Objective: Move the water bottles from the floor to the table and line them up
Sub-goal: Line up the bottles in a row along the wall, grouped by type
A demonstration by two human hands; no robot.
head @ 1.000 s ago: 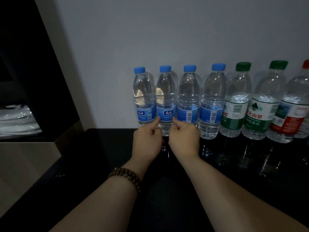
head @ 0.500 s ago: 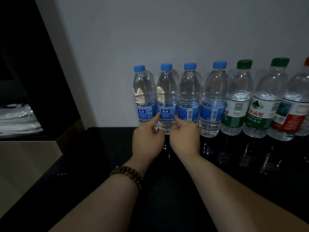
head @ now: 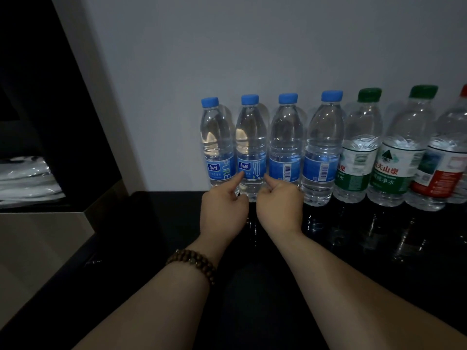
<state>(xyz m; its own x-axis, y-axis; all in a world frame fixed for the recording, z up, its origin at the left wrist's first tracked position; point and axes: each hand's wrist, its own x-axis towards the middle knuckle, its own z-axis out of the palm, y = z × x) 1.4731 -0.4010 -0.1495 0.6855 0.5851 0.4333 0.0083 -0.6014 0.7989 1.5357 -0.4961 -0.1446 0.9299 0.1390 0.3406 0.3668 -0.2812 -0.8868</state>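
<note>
Several water bottles stand upright in a row on the black table [head: 161, 223], against the wall. Starting at the left there are several blue-capped ones, then two green-capped bottles [head: 361, 147] and a red-labelled bottle [head: 444, 160] cut off at the right edge. My left hand [head: 223, 210] and my right hand [head: 279, 208] press on either side of the second blue-capped bottle [head: 251, 137], low on its label, with fingers curled and fingertips touching it. It stands between the first blue-capped bottle [head: 216, 142] and the third [head: 286, 142]. A bead bracelet [head: 192, 263] is on my left wrist.
The grey wall [head: 252, 46] rises right behind the row. A dark cabinet [head: 38, 84] stands to the left, with white wrapped items [head: 22, 178] on its shelf. The table's left edge [head: 75, 274] runs diagonally, with pale floor beyond it.
The second blue-capped bottle has turned between my fingers: its logo has shifted left and more of the label design shows. My hands stay at its base.
</note>
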